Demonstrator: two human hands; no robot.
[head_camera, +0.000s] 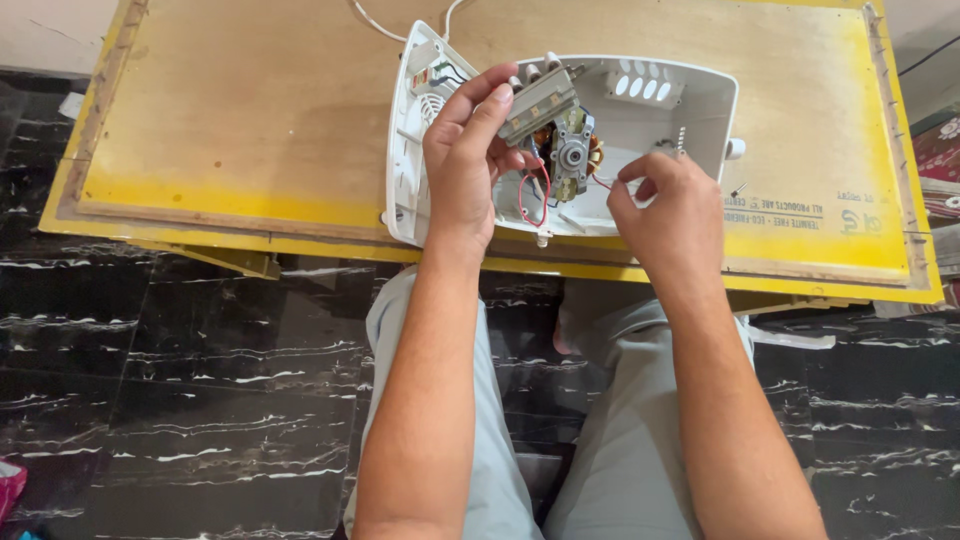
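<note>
Yellow-edged plywood worktop (250, 130) is carrying an opened white plastic housing (690, 100) at upper centre, where the left hand (465, 165) is gripping the small, probably heavy motor assembly (560, 130) by its rigid metal bracket while the right hand (665, 205) is pinching a thin, fragile-looking red wire (603, 183).

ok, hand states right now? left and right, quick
Left hand: closed on the motor assembly inside the white housing.
Right hand: fingers pinched on a thin red wire.

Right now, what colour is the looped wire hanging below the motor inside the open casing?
Red; the looped wire shows best in the head view, beside the left hand.
</note>
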